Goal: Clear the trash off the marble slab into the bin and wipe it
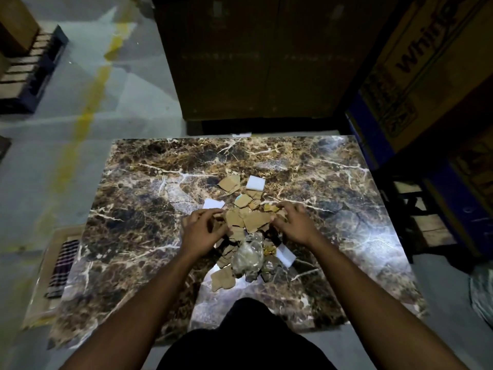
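A dark brown marble slab (149, 182) with white veins lies on the floor. At its middle sits a pile of torn cardboard scraps (246, 218), white foam squares (255, 182) and crumpled clear plastic (246, 253). My left hand (204, 229) rests on the pile's left side, fingers curled over scraps. On the right side, my right hand (289, 222) has its fingers bent round the pile's edge. Both hands cup the pile between them. No bin is in view.
A striped cloth (62, 265) lies on flat cardboard at the slab's left edge. Large cardboard boxes (256, 57) stand right behind the slab and to the right (426, 65). A pallet (29, 73) sits far left on the grey floor.
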`<state>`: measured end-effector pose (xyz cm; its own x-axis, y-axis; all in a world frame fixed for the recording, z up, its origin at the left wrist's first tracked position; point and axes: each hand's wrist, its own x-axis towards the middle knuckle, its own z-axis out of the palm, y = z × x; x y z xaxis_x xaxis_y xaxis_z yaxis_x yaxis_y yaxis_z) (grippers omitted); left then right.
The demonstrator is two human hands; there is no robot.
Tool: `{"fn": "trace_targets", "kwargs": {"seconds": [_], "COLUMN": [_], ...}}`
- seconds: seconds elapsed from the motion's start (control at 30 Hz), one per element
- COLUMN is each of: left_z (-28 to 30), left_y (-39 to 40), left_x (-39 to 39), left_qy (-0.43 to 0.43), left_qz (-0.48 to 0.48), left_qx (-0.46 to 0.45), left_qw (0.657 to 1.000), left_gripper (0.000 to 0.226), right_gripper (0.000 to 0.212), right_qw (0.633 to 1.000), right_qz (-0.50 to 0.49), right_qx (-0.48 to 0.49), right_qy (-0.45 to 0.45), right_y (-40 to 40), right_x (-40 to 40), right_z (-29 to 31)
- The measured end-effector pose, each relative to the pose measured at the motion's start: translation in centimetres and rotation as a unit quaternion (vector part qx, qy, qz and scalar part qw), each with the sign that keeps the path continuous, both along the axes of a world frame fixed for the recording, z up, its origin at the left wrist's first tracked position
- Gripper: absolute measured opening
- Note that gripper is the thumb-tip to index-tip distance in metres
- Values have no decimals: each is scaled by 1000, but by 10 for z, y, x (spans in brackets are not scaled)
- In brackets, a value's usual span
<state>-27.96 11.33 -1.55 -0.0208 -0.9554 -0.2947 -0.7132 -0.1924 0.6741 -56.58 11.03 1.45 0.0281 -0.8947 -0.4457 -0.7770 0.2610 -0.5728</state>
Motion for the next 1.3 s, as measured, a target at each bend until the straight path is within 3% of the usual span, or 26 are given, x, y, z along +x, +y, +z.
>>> {"fn": "trace_targets", "kwargs": {"seconds": [0.17,0.2,0.3,0.4,0.5,0.9,1.1,1.3], "left_z": [2,5,6,-2,-5,-9,-15,-7], "left_y": [-8,-12,-24,-31,-26,-6,-4,2], "left_x": [15,16,19,13,2,-43,-67,-71], "left_qy": [37,34,35,34,56,175,248,345], "left_qz": [15,7,-27,-38,-11,108,120,132], "left_qx": [-10,-2,34,95,124,144,137,155], "left_qw": [999,999,998,994,991,968,951,916], "left_gripper": [59,60,63,57,40,39,23,20], "right_gripper": [116,116,88,91,55,91,47,44], "right_qw": [977,965,932,922,911,918,930,924], "right_qz": [-176,-219,-288,-319,-340,-299,-277,-275], "right_qx": [116,142,161,133,101,105,69,84], "right_qy": [-19,-39,-153,-173,-210,-237,-231,-253], "right_y": [47,57,79,77,58,20,11,3], "right_x": [-16,-16,-1,17,32,71,92,96], "right_z": [-17,-22,-33,-44,-36,-27,-26,-40]}}
